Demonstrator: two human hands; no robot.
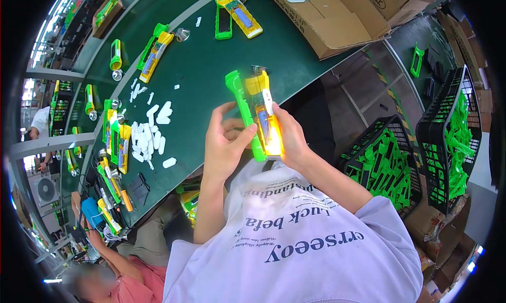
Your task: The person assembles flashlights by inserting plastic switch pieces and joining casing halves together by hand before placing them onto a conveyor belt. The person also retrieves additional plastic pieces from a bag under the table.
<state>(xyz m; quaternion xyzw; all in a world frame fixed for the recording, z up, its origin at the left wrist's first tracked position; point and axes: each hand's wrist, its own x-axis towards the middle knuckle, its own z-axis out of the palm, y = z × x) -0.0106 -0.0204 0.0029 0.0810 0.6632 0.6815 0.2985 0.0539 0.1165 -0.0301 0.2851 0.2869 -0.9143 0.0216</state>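
Both hands on one flashlight body, held upright over the table edge.

Left hand (225, 145) curls around the green half-shell (243, 110), thumb and fingers closed on its lower end; right hand (290, 137) grips the yellow flashlight body (263, 116) from the right side, fingers pressed along it. The two parts sit side by side, touching, long axes running away from the person, lens end farthest (right hand carries the heavier part). Beyond: green table (211, 71), a pile of small white plastic pieces (150, 134) to the left, more flashlights (154, 52) farther out, black crates of green shells (387, 168) to the right.
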